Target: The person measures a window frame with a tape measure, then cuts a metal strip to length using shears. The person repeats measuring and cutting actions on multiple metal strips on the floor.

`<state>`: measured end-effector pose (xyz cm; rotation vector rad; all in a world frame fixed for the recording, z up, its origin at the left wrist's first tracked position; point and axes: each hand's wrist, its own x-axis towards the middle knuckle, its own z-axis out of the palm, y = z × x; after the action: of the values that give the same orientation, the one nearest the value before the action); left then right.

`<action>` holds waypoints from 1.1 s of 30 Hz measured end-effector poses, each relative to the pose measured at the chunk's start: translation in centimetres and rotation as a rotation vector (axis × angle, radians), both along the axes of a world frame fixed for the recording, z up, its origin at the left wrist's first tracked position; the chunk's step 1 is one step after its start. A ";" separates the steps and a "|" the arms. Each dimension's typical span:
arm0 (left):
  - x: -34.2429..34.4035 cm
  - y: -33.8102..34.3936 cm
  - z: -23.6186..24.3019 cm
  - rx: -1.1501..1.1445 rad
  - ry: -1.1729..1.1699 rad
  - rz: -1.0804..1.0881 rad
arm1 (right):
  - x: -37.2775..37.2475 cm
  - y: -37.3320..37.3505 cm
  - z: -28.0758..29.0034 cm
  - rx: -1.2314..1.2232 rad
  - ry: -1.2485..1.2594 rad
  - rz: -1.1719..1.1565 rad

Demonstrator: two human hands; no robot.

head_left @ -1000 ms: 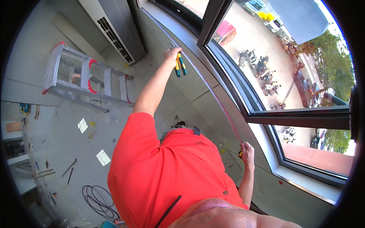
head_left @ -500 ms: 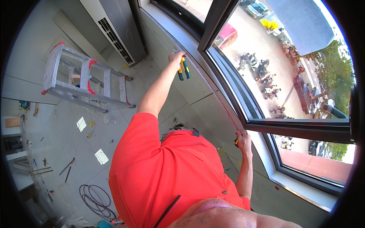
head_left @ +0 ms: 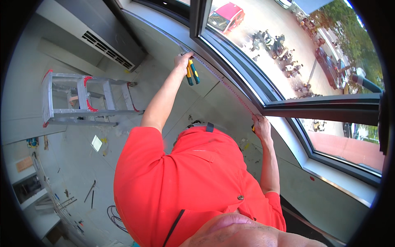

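Observation:
My left hand (head_left: 182, 62) is closed around pliers (head_left: 192, 74) with green and yellow handles, which hang below the fingers; the jaws are hidden in the grip. This hand rests against the edge of the window sill (head_left: 159, 25). A thin measuring tape blade (head_left: 209, 68) lies stretched along that edge, passing my left hand and running on toward the far corner. Its near end reaches my right hand (head_left: 262, 127), whose fingers are wrapped round a tape measure (head_left: 253, 128); only a bit of its yellow and black case shows.
A window sash (head_left: 329, 108) stands open over the sill on the right, with parked vehicles outside. An aluminium stepladder (head_left: 80, 111) is at the left, near a grey cabinet with a vent (head_left: 108, 50). Offcuts and a coiled cable (head_left: 116, 219) lie on the floor.
The view has shifted, so the ladder and cabinet appear further left. My right hand shows higher in the picture. Both hands keep their grips along the sill.

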<state>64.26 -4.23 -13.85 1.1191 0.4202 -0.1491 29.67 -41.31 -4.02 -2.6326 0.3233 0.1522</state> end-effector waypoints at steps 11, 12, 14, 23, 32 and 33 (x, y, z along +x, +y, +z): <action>-2.5 -4.2 0.4 0.017 0.008 -0.057 | 0.0 0.2 -1.9 -0.135 0.008 -0.102; -2.2 -4.1 0.3 0.028 -0.004 -0.053 | 0.3 0.2 -2.2 -0.147 -0.017 -0.096; -2.0 -4.1 0.1 0.051 -0.028 -0.045 | 0.3 0.0 -2.5 -0.157 -0.036 -0.100; -2.6 -4.8 1.8 0.094 0.008 -0.010 | 0.2 0.3 -3.0 -0.158 -0.027 -0.134; -0.6 -3.8 -1.4 0.102 -0.008 -0.086 | -2.3 -1.3 -2.4 -0.147 -0.133 -0.095; -0.8 -4.6 -1.3 -0.013 0.012 -0.075 | -3.3 -1.6 -2.2 -0.148 -0.172 -0.110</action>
<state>63.47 -8.81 -15.18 1.1224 0.3876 -0.2238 26.39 -42.91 -6.18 -2.7416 0.4330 -0.1388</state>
